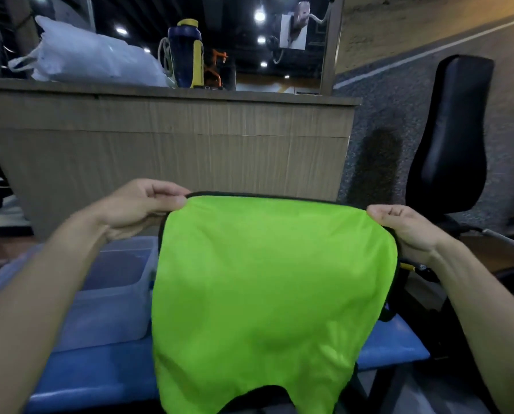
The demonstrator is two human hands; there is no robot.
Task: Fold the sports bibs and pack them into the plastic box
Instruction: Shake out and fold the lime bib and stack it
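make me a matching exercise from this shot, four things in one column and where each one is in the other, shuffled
Things:
1. green sports bib
2. plastic box
3. blue and yellow bottle
4. black chair

Places:
A. on the counter top, beside a white plastic bag
B. on the blue bench, left of the bib
C. held up by its top corners, left hand and right hand
D. far right, on the floor

Pairs: 1-C, 2-B, 3-A, 4-D

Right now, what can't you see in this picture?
Head view:
- Green bib: bottom cut off by the frame edge.
- Plastic box: right side behind the bib, near side behind the left forearm; contents unclear.
- Right hand: fingertips hidden behind the bib's corner.
- Left hand: blurred.
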